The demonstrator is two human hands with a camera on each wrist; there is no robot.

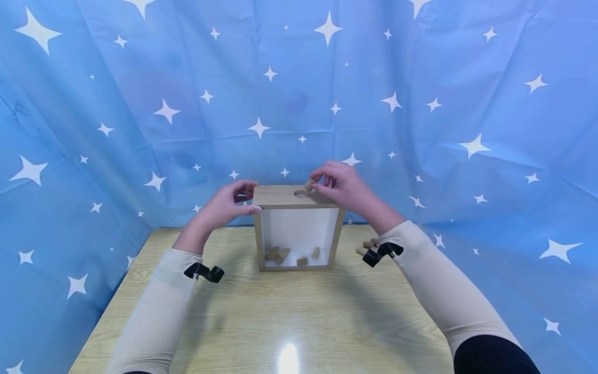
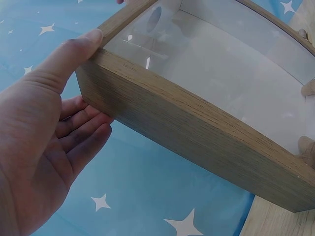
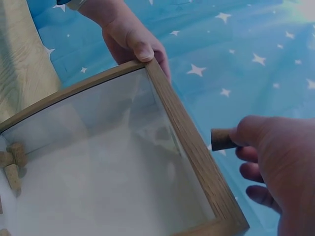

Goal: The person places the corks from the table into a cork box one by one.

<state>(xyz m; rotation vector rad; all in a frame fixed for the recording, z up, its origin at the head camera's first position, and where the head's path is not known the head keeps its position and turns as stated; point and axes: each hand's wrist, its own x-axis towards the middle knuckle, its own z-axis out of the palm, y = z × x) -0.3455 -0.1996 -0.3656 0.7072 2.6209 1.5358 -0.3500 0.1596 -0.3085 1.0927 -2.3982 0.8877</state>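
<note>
A shallow wooden box [image 1: 275,195] with a clear front and a white back stands upright on the table. Its top has a round hole [image 1: 300,194]. My left hand [image 1: 229,203] holds the box's upper left corner, thumb at the front edge and fingers round behind, as the left wrist view shows. Between thumb and forefinger, my right hand [image 1: 344,187] pinches a cork [image 3: 222,139] just above the top, right beside the hole. Several corks [image 1: 302,261] lie at the bottom inside the box, seen through the front.
More loose corks [image 1: 368,244] lie on the table to the right of the box, partly hidden by the right wrist's camera mount [image 1: 383,253]. The wood-grain table [image 1: 280,317] stretches toward me. A blue curtain [image 1: 299,98] with white stars hangs behind it and at the sides.
</note>
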